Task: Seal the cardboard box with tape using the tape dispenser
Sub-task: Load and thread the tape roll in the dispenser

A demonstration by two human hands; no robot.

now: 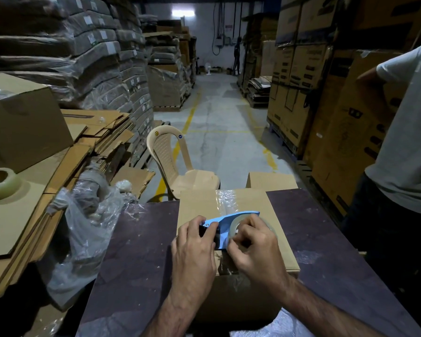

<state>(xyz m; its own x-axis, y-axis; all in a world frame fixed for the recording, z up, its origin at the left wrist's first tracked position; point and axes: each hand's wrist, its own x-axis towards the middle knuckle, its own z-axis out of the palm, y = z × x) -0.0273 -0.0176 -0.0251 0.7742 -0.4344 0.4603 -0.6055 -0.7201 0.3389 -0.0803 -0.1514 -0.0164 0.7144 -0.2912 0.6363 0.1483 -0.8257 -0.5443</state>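
A brown cardboard box (199,205) stands on the dark table (141,251) in front of me, flaps closed. A strip of clear tape (226,198) runs along its top seam from the far edge. A light blue tape dispenser (231,218) with a roll of clear tape sits over the middle of the box top. My left hand (193,242) grips the dispenser's handle end. My right hand (255,244) pinches the tape at the roll's near side, fingers curled. The near part of the seam is hidden under my hands.
Crumpled clear plastic (90,227) lies at the table's left edge beside flat cardboard sheets (22,215) bearing a spare tape roll (0,183). A beige plastic chair (175,161) stands beyond the box. A person in a grey shirt (408,142) stands at right. Stacked cartons line the aisle.
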